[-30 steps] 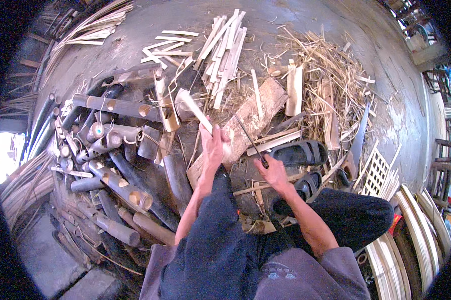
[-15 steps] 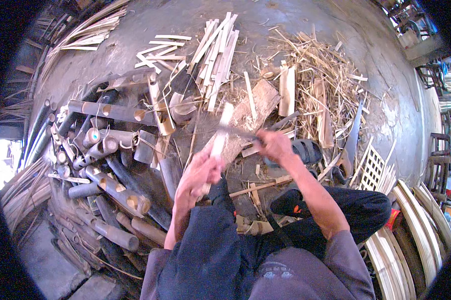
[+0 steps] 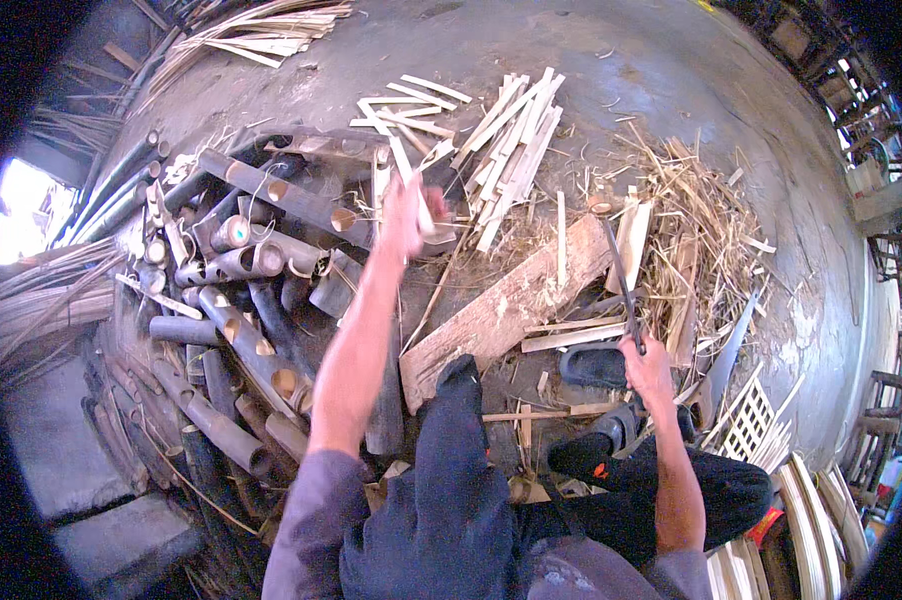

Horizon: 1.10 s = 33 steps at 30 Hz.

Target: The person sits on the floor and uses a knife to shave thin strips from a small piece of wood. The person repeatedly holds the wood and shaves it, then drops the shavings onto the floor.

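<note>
My left hand (image 3: 403, 212) is stretched forward over the heap, holding pale split bamboo strips (image 3: 411, 180) that blur with motion. My right hand (image 3: 647, 362) grips the handle of a long dark blade (image 3: 619, 278), which points away from me over a wooden chopping plank (image 3: 501, 310). A pile of cut bamboo slats (image 3: 506, 140) lies just beyond my left hand. My dark-trousered knee (image 3: 459, 420) sits between both arms.
Short bamboo tube sections (image 3: 241, 290) are heaped at left. Shavings and splinters (image 3: 701, 230) cover the ground at right. A black sandal (image 3: 593, 365) lies by my right hand. A woven lattice piece (image 3: 746, 420) and long strips (image 3: 811, 510) lie at lower right.
My left hand has lifted away from the plank and reached forward with the strips toward the slat pile. My right hand has drawn the blade back to the right.
</note>
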Tool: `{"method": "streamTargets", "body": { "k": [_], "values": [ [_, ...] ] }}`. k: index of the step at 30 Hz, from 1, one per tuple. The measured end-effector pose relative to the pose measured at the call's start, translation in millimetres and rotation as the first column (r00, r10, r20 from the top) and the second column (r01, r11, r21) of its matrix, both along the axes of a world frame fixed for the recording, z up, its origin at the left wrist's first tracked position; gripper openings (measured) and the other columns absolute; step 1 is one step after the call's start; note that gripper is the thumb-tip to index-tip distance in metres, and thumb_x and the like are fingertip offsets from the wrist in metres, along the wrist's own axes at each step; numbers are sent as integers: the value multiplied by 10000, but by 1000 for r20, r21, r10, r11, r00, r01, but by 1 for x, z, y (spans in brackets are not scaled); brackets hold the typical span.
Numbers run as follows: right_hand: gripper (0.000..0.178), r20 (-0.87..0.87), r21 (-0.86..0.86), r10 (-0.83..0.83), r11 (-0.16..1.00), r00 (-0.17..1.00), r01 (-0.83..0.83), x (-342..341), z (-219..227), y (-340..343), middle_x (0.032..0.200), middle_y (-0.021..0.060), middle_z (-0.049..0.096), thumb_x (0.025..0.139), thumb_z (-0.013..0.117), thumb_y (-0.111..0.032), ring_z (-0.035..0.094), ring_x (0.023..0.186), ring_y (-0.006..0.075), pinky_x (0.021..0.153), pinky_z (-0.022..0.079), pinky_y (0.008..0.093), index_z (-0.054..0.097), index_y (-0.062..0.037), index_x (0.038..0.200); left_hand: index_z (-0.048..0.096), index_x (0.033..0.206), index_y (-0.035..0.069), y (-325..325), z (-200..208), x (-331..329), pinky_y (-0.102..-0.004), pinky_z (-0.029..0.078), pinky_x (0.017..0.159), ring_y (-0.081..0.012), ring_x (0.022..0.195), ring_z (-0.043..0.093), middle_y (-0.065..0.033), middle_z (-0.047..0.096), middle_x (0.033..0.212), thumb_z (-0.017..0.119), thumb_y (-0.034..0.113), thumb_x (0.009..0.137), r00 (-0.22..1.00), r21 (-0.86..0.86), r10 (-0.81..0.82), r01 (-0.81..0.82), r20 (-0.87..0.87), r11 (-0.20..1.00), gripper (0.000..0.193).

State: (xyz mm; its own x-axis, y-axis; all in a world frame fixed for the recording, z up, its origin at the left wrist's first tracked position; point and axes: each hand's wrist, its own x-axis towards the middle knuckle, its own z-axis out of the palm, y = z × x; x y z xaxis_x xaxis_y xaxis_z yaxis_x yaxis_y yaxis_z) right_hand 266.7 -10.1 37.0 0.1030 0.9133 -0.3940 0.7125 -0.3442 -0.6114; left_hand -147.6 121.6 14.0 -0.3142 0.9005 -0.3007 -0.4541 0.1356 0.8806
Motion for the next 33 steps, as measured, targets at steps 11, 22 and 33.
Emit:
{"method": "streamTargets", "body": {
  "k": [11,22,33],
  "values": [
    [372,-271,-243,17,966,962,-86,-44,-44,-87,589,-13,511,914,562,-394,503,492,112,475,422,291,623,-27,899,541,1203,-6,-55,-65,37,-329,488,733,-216,746,614,-136,649,844,536,176,909,567,-40,-147,196,-810,980,346],
    [520,-250,-227,243,926,937,-301,-87,-74,-131,874,267,637,884,532,-453,623,859,446,748,479,490,547,-14,1162,615,1049,-10,-98,-74,174,-387,517,811,-329,923,647,-233,645,979,535,104,882,234,-113,-326,629,-916,769,218],
    [570,-181,-211,304,917,935,-339,-86,-126,-151,1025,254,635,815,615,-455,613,956,436,816,485,494,509,-80,1231,488,1185,2,-129,-159,230,-414,525,706,-265,886,617,-118,508,1108,573,117,810,-547,-423,5,653,-837,629,402]
  ]
}}
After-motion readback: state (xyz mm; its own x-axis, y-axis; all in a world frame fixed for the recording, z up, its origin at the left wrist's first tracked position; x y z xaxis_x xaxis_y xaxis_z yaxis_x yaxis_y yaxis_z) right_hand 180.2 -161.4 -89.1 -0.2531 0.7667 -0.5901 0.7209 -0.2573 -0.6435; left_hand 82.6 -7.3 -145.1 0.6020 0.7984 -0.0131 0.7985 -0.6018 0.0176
